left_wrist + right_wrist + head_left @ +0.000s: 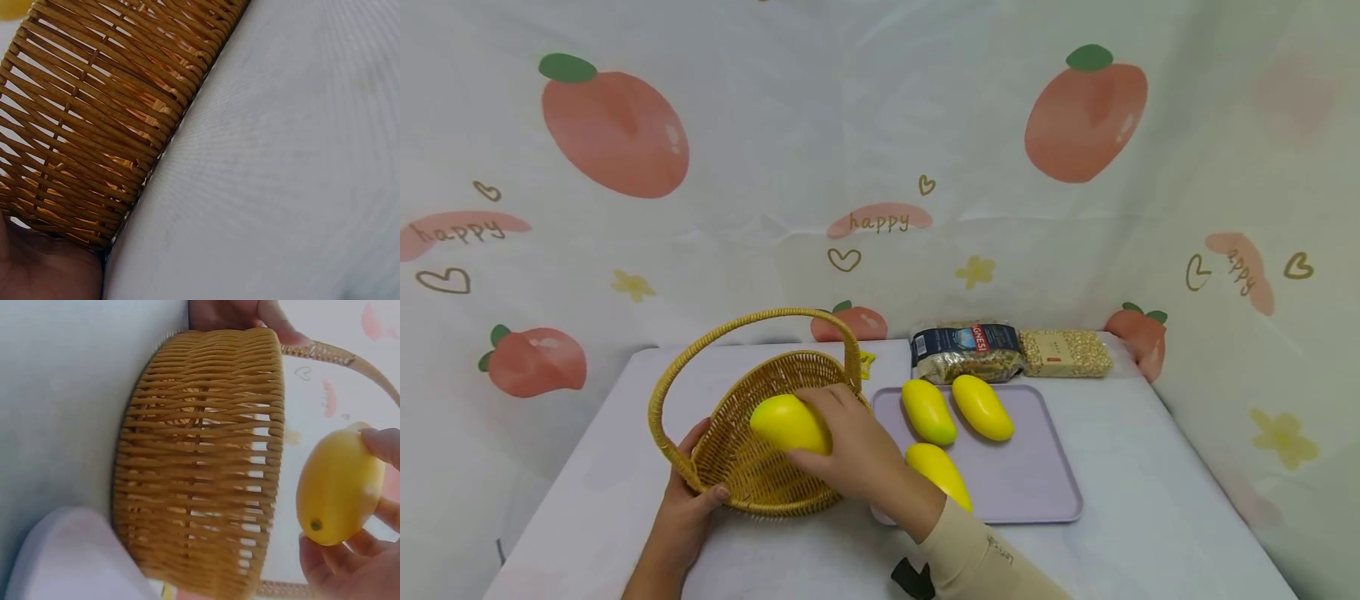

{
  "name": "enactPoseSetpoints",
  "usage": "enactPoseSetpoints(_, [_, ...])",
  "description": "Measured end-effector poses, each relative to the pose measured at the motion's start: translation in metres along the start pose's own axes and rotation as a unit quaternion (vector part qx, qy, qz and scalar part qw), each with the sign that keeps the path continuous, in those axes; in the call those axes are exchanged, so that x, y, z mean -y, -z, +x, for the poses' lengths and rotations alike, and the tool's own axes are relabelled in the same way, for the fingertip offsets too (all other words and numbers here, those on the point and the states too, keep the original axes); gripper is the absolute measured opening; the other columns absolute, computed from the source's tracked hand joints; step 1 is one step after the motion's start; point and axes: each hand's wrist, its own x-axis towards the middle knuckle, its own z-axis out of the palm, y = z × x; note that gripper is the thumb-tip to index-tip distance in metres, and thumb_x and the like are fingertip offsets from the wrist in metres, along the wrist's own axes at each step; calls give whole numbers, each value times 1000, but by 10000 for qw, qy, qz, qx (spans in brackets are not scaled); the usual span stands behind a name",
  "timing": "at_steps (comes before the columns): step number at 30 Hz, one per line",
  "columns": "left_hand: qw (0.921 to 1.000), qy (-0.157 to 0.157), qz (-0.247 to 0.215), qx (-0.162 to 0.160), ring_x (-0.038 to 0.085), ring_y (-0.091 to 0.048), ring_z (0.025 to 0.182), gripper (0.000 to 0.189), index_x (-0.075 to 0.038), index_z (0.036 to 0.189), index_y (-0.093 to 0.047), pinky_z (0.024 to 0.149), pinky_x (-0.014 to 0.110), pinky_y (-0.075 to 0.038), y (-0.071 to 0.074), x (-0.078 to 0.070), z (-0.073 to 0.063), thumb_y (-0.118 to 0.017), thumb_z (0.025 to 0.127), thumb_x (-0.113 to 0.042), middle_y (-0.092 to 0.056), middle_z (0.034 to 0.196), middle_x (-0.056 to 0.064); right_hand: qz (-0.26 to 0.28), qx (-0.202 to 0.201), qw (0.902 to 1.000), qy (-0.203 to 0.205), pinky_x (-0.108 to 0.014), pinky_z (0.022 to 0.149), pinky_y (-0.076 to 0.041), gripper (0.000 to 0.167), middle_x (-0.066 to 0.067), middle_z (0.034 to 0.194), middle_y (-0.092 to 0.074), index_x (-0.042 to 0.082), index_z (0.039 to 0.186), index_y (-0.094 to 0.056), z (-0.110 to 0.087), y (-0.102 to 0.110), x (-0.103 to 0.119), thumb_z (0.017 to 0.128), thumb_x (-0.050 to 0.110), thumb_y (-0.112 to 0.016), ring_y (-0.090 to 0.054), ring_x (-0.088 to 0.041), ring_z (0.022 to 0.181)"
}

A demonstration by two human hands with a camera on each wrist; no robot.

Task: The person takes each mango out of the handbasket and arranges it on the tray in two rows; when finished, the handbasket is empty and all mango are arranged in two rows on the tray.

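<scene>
My right hand (857, 450) holds a yellow mango (786, 423) over the mouth of the wicker basket (790, 505). In the right wrist view, fingers and thumb lie around the mango (340, 487), above the basket's rim, with its dark stem spot showing. At the basket's left side my left hand (685, 517) grips the rim near the handle's base, thumb on the near edge. Several fingers of that hand are hidden behind the wicker wall. The left wrist view has the woven side (106, 119) close up, resting on the white cloth.
Right of the basket, a pale purple tray (1030, 483) carries three mangoes (982, 407). Behind it lie a dark-labelled food bag (966, 350) and a pack of pale grains (1065, 353). The tall basket handle (752, 317) arches over the opening. A small yellow packet (867, 364) shows behind the basket.
</scene>
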Motion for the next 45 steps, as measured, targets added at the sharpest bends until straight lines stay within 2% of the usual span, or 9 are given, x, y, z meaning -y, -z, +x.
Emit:
enactPoseSetpoints(2, [10000,-6,-28,-12,19,-51,141,95,-20,175,-22,106,26,-50,0,0,0,-80,101,-7,-30,168,12,81,-33,10000,-29,-34,94,-53,65,1,138,-57,20,155,-57,-8,4,-2,99,40,-82,-56,-14,111])
enactPoseSetpoints(8, [10000,12,7,-36,20,-50,141,95,-22,174,-24,105,26,-50,-1,0,0,-81,100,-8,-30,169,14,282,-172,9993,-195,-40,97,-53,65,4,138,-57,21,155,-57,-32,17,-12,97,37,-84,-56,-14,113])
enactPoseSetpoints(16, [10000,-58,1,-44,22,-51,142,96,-21,174,-24,106,26,-50,-1,-1,1,-83,99,-11,-31,168,16,342,-610,9974,-197,-47,102,-53,64,6,139,-59,20,149,-61,-61,30,-29,92,29,-90,-56,-13,119])
enactPoseSetpoints(22, [9999,-25,-32,-138,21,-52,141,95,-22,174,-26,106,26,-50,-2,-1,0,-84,99,-15,-33,168,16,516,-753,9939,-626,-51,105,-51,68,9,141,-59,22,150,-61,-80,41,-39,89,23,-93,-56,-12,120])
enactPoseSetpoints(25, [9999,-38,-71,-119,21,-52,141,94,-22,174,-26,106,26,-50,-2,0,0,-83,99,-15,-33,167,16,528,-880,9913,-824,-49,103,-52,70,11,139,-60,23,150,-61,-90,46,-46,88,20,-94,-57,-12,117])
enactPoseSetpoints(32, [9999,-91,-125,-64,20,-53,140,92,-22,174,-26,105,25,-50,-1,2,0,-82,100,-14,-34,168,15,333,-1169,9861,-1134,-38,87,-55,68,7,124,-61,19,147,-62,-111,60,-62,88,20,-95,-57,-16,103])
enactPoseSetpoints(38, [9999,3,-69,-100,20,-51,141,93,-24,174,-27,106,25,-50,-1,2,-1,-82,100,-12,-33,168,14,283,-1286,9811,-1415,-40,90,-56,68,4,129,-63,17,149,-59,-124,71,-74,91,26,-94,-57,-17,108])
enactPoseSetpoints(45, [9999,-61,-141,-11,20,-52,140,94,-21,174,-25,106,26,-50,0,3,-1,-81,100,-10,-33,168,15,200,-1455,9766,-1573,-40,89,-57,67,-5,136,-63,11,149,-58,-138,80,-91,92,22,-92,-60,-22,115])
